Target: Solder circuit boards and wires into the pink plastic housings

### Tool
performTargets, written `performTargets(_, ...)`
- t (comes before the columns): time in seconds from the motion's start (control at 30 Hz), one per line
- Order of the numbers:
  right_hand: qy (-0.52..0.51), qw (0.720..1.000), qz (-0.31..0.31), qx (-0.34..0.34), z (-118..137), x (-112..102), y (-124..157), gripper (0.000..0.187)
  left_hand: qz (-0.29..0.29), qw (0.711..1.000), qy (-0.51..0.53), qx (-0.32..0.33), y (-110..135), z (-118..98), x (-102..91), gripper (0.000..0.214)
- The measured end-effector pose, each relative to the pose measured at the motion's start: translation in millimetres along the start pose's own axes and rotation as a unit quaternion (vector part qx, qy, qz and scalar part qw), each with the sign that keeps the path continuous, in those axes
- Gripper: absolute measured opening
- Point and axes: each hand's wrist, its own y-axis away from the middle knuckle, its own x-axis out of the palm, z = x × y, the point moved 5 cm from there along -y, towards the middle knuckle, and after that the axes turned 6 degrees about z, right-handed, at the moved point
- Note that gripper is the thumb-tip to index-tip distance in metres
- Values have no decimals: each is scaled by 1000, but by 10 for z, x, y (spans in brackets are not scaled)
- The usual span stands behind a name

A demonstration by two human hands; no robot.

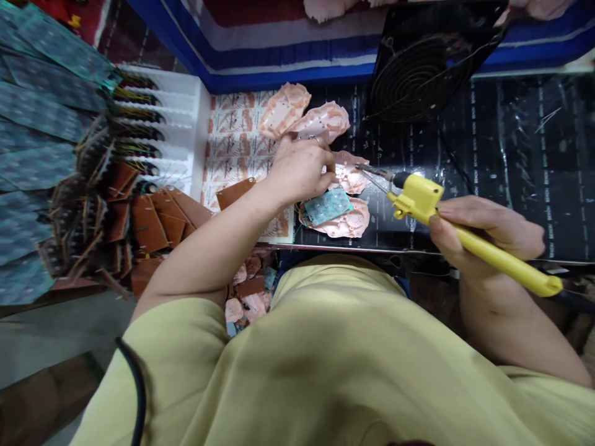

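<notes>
My right hand [488, 232] grips a yellow soldering iron [502, 257] with a wire-feed guide beside its tip. The tip points left and meets a pink moulded plastic piece [352, 172]. Over that piece's left side, my left hand [304, 167] has its fingers curled, thumb and forefinger near each other; what they pinch is hidden. Two more pink moulded pieces [284, 111] [325, 121] lie just beyond the left hand. Nearer my body, a green circuit board [328, 207] rests on another pink piece [356, 217].
Stacks of green circuit boards [37, 136] and brown boards [158, 217] lie at left, by a white foam tray [198, 124] holding wired parts. A black fan [418, 80] stands at the back. Pink pieces [253, 303] lie below the table edge.
</notes>
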Motion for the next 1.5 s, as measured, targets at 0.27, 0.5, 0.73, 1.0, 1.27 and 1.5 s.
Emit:
performTargets(0.27, 80, 994, 18, 73, -55, -21, 167, 50, -5, 1000, -24, 13, 8, -11, -17, 19)
performTargets(0.5, 94, 992, -6, 79, -73, -113, 254, 50, -31, 998, -47, 35, 123, -157, -16, 29)
performTargets(0.73, 108, 991, -30, 79, -86, -207, 323, 45, 65, 984, -158, 48, 901, -80, -155, 45)
performTargets(1.0, 71, 994, -31, 82, -42, -115, 290, 43, 12, 980, -135, 144, 1134, -155, 244, 40)
performTargets(1.27, 87, 990, -38, 106, 39, -221, 361, 39, -121, 977, 138, 107, 864, -64, 215, 31)
performTargets(1.5, 80, 987, -78, 111, -13, -265, 411, 36, -110, 907, 405, -19, 700, 102, 45, 45)
